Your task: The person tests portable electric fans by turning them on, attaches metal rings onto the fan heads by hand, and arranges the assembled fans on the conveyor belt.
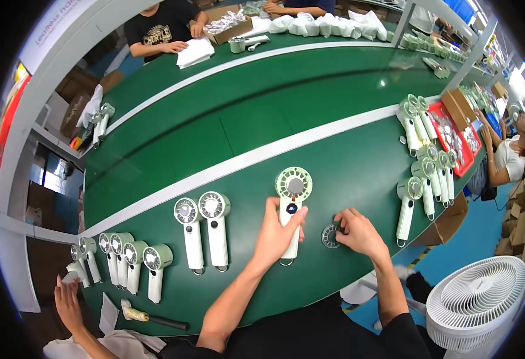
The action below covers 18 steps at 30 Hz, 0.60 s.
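One handheld fan (291, 209): over the tabletop (341, 173); white handle (287, 250), dark round display (292, 209), red marks below a grey disc (295, 186), pale-green slotted rim (280, 184).
Left fingers (296, 220): wrapped round the handle.
Spoked grey ring (329, 237): flat, right of the fan.
Right fingers (348, 218): at the ring's edge; cannot tell whether pinching it.

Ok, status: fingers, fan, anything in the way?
Left fingers around handheld fan. Right fingers at edge of dark round grille, on green table. Two other fans left, apart from held one.
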{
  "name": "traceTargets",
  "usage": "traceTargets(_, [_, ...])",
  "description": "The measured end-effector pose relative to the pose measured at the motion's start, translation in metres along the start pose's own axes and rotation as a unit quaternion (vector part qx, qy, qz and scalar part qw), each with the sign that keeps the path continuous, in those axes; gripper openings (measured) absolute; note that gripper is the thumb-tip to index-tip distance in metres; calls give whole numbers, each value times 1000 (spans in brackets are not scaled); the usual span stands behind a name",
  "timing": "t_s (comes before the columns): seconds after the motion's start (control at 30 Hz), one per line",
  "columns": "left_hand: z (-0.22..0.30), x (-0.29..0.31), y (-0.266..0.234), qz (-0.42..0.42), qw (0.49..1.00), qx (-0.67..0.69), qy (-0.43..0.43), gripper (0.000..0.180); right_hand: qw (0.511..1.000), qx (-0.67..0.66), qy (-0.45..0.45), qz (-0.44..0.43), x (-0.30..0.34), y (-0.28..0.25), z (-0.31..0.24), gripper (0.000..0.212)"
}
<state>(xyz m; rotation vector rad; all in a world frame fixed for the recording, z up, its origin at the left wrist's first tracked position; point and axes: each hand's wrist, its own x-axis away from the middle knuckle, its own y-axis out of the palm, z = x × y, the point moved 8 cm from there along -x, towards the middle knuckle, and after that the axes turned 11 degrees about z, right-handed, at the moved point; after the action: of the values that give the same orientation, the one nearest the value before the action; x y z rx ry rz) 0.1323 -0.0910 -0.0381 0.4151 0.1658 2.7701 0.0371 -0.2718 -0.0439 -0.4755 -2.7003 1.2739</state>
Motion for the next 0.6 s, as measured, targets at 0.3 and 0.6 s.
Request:
traceTargets(0.3, [27, -7, -8, 11, 1000, -23, 2, 35, 893, -430, 108, 83, -37, -53, -17, 12])
traceTargets(0.6, [26, -5, -6, -18, 1000, -12, -20, 40, 856, -508, 74, 58, -34, -51, -34, 18])
